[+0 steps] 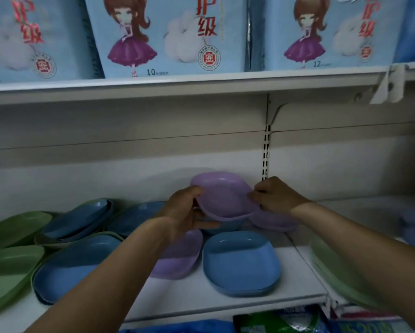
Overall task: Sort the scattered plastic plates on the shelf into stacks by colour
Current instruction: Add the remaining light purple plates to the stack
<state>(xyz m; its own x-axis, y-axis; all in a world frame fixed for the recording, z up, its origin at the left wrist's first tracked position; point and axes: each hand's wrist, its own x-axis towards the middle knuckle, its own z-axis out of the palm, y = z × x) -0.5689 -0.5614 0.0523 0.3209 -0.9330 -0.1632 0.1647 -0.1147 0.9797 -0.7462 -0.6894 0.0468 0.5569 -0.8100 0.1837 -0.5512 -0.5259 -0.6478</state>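
Plastic plates are lying scattered across the white shelf, and nearest the camera, under its front lip, some bagged goods are poking into view, cut off by the bottom edge. At the shelf's front a blue plate is sitting flat, and just beside it on the left a purple plate is lying half hidden behind the left forearm. Further left, a second blue plate is resting on what looks like a green rim, next to green plates that are running off the left edge. At the right, a blurred green stack is being partly covered by the right forearm. Behind these, tilted blue plates are leaning in a loose pile, and their number cannot be made out. In the middle, the left hand is gripping the near left rim of a raised purple plate, thumb over the edge and fingers curled underneath, while the right hand is pinching its right rim with bent fingers. That plate is hanging tilted above the shelf's rear part, over a bluish dish that is hard to make out. A rear purple plate is lying below the right hand, mostly hidden. Above, blue packs are standing on the upper shelf, their tops cropped.
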